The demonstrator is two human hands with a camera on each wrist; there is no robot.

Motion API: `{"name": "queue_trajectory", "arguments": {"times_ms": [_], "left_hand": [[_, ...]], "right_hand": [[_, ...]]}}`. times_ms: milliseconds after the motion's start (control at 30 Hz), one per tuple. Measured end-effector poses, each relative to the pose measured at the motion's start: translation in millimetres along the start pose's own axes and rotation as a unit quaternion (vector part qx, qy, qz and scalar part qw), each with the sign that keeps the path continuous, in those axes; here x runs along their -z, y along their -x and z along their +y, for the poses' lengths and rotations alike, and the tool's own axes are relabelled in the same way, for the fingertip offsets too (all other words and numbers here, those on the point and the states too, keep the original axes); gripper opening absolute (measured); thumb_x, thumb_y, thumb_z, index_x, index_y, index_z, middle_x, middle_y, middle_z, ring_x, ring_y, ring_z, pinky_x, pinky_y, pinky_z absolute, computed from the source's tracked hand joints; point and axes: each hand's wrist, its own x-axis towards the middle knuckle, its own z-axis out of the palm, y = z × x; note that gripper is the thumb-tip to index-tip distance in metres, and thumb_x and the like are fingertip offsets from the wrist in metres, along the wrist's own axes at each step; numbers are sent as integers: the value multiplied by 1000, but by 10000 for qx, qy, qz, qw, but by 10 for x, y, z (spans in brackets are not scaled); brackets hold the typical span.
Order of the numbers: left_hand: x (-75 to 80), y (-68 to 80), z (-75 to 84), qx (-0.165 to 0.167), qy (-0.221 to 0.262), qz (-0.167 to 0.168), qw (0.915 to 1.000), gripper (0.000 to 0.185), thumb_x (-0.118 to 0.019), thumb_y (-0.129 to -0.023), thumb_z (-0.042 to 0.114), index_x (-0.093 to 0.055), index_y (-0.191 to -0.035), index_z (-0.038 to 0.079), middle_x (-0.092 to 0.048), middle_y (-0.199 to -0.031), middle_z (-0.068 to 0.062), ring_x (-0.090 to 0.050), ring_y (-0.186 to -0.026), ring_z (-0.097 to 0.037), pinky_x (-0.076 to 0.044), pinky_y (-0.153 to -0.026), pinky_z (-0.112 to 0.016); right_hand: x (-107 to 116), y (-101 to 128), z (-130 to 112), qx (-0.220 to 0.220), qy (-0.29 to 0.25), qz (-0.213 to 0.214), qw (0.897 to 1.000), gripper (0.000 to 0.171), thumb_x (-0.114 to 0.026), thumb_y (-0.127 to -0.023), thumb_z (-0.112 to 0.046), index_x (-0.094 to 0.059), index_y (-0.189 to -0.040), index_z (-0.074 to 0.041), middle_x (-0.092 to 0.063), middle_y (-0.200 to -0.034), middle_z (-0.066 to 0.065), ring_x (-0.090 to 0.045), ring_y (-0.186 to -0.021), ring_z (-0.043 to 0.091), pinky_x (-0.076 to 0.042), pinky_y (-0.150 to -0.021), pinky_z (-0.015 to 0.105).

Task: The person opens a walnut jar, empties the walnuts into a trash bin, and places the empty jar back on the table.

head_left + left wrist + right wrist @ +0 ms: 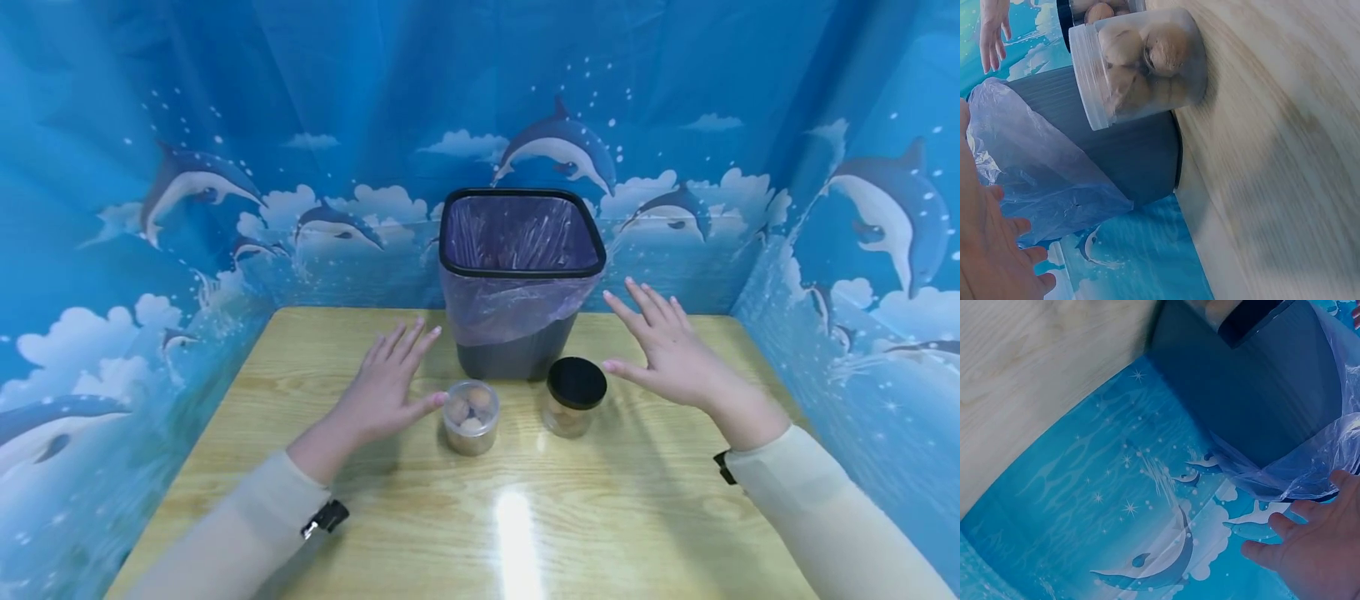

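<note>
My left hand (pixel 383 389) hovers over the table with its fingers spread and holds nothing. Just right of its thumb stands a clear plastic jar (pixel 471 435) without a lid, upright, holding several round brown walnuts (pixel 1168 49). A second clear jar (pixel 567 419) with a black lid (pixel 577 382) on top stands to the right, with brown pieces inside. My right hand (pixel 674 357), fingers also spread, hangs in the air right of that lid, empty. Behind both jars is a dark trash bin (pixel 510 361) lined with a translucent purple bag (pixel 510 311).
The jars and bin stand on a light wooden table (pixel 480 533), with glare near its front. Blue curtains printed with dolphins (pixel 337 100) enclose the back and both sides, close to the table's edges.
</note>
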Motion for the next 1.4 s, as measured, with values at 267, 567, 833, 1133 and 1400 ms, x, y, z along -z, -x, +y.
{"name": "queue_trajectory", "arguments": {"times_ms": [267, 567, 833, 1133, 1400], "left_hand": [[-41, 22, 2, 23, -3, -22, 10000, 90, -49, -95, 66, -9, -163, 23, -2, -167, -9, -6, -151, -41, -4, -118, -61], [-45, 19, 12, 60, 98, 93, 9999, 89, -52, -95, 62, -10, -163, 21, -1, -167, -8, -6, -151, -40, -6, -118, -62], [-108, 39, 52, 22, 510, 164, 9986, 87, -54, -96, 58, -13, -162, 18, -3, -167, -9, -8, -151, -40, -6, -117, -62], [-185, 41, 101, -32, 896, 195, 9958, 87, -44, -96, 68, -13, -162, 20, -7, -167, -9, -10, -151, -38, -10, -117, -62], [-247, 35, 132, -20, 1094, 198, 9938, 85, -58, -97, 51, -14, -162, 19, -8, -167, -10, -14, -151, -38, -9, -118, -60]], "right_hand": [[-54, -26, -54, 53, -177, 117, 9998, 92, -63, -95, -53, -6, -162, -28, 4, -168, 10, -2, -151, 41, 0, -117, 63], [-116, -34, -115, 244, -410, 182, 9987, 90, -61, -96, -51, -7, -163, -23, 1, -167, 15, -5, -150, 46, -3, -115, 67], [-272, -27, -158, 284, -532, 206, 9980, 90, -63, -95, -51, -9, -163, -24, -2, -167, 15, -8, -150, 45, -9, -113, 70], [-324, -12, -284, 54, -907, 51, 9959, 90, -63, -96, -50, -7, -163, -26, -3, -167, 14, -7, -149, 46, -15, -111, 72], [-382, -19, -365, 57, -1239, 148, 9922, 89, -64, -96, -48, -8, -162, -28, -10, -166, 15, -14, -148, 46, -25, -106, 73]]}}
